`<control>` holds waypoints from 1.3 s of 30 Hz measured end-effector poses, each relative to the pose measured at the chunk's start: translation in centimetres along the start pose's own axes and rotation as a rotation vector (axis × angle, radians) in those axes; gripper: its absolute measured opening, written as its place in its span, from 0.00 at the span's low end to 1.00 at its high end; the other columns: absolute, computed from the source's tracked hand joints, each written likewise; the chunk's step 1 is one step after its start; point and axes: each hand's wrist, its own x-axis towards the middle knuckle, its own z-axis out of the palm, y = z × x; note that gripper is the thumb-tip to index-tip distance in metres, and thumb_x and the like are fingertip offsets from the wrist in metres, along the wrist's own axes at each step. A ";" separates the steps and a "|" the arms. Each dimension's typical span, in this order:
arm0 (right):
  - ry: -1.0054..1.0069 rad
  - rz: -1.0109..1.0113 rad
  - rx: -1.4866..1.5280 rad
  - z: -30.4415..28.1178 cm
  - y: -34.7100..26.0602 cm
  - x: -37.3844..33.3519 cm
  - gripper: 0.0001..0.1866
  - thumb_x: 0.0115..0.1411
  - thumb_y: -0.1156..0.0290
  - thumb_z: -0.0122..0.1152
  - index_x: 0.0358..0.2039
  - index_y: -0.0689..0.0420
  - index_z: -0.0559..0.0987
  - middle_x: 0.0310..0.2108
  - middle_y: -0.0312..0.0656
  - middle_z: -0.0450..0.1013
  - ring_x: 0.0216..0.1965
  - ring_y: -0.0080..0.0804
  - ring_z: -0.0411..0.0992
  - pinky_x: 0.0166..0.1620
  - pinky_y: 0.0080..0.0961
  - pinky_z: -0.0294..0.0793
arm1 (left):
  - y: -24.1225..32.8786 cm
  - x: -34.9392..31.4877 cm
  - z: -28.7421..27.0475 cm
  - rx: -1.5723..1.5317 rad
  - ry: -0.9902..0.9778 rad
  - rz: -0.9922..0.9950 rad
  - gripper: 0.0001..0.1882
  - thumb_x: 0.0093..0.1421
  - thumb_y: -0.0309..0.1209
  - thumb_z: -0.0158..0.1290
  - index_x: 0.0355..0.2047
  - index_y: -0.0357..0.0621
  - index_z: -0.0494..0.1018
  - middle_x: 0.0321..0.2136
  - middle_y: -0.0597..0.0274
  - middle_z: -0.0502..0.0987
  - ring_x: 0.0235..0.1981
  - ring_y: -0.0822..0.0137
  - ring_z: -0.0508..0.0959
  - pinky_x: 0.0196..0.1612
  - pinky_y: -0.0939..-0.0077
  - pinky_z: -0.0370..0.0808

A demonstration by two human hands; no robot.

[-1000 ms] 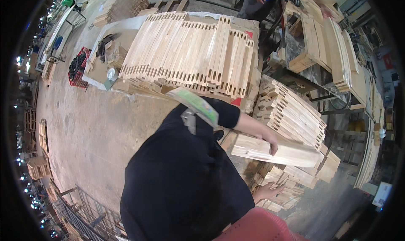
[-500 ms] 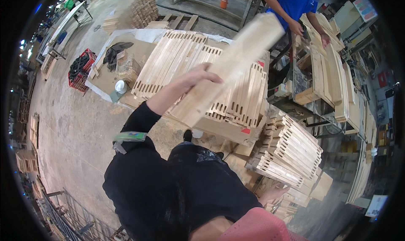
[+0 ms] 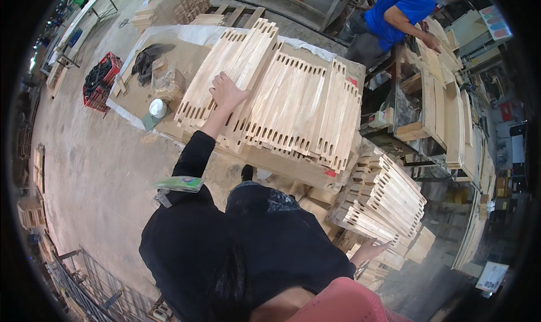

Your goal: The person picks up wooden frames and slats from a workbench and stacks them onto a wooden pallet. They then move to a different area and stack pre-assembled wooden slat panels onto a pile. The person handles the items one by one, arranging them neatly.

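Slotted wooden boards [image 3: 290, 102] lie side by side in rows on the table in front of me, with oblong holes along their ends. My left hand [image 3: 227, 92] is over the left group of boards [image 3: 241, 54], fingers spread, gripping nothing. That group sits a little higher than the boards to its right. Low on the right, my right hand [image 3: 369, 251] is beside a second stack of slotted boards [image 3: 389, 195]. Its fingers are stretched out, and nothing shows in them. Whether it touches the stack I cannot tell.
A white tub [image 3: 158, 107], a dark cloth [image 3: 149, 60] and a covered block [image 3: 168, 84] sit on the table's left part. A red crate [image 3: 103, 82] stands on the floor. At the right, a co-worker in blue [image 3: 403, 17] leans over a bench with long planks [image 3: 453, 124].
The wide board held by my left hand has been let go, and the hand has moved left over the boards with fingers spread. The co-worker has shifted. My right hand stays by the lower stack.
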 end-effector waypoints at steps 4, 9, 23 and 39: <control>0.008 -0.083 -0.021 0.8 -0.5 1.4 0.37 0.60 0.75 0.54 0.68 0.57 0.52 0.62 0.63 0.57 0.55 0.57 0.66 0.52 0.43 0.71 | -0.1 -1.0 0.1 0.021 0.026 0.011 0.53 0.37 0.47 0.66 0.58 0.28 0.56 0.52 0.45 0.66 0.56 0.50 0.65 0.58 0.54 0.60; -0.022 -0.086 -0.009 1.3 -0.9 1.9 0.37 0.59 0.76 0.55 0.68 0.56 0.53 0.63 0.61 0.57 0.65 0.56 0.55 0.60 0.42 0.64 | -0.1 -1.8 0.1 0.019 0.028 0.011 0.51 0.37 0.46 0.65 0.57 0.28 0.57 0.51 0.46 0.66 0.56 0.51 0.65 0.57 0.54 0.61; -0.045 -0.088 -0.052 0.9 0.0 3.1 0.35 0.60 0.74 0.53 0.67 0.60 0.54 0.62 0.62 0.58 0.66 0.53 0.54 0.59 0.41 0.65 | -1.2 -1.3 -0.3 0.034 -0.098 0.027 0.56 0.35 0.48 0.66 0.61 0.31 0.55 0.53 0.43 0.64 0.58 0.49 0.63 0.57 0.49 0.61; -0.095 -0.057 -0.090 2.7 1.4 1.4 0.36 0.59 0.71 0.55 0.67 0.57 0.55 0.62 0.61 0.59 0.62 0.56 0.58 0.58 0.43 0.65 | 1.4 -2.6 1.4 0.098 -0.002 -0.015 0.55 0.36 0.49 0.66 0.59 0.28 0.56 0.50 0.41 0.65 0.55 0.47 0.64 0.55 0.46 0.61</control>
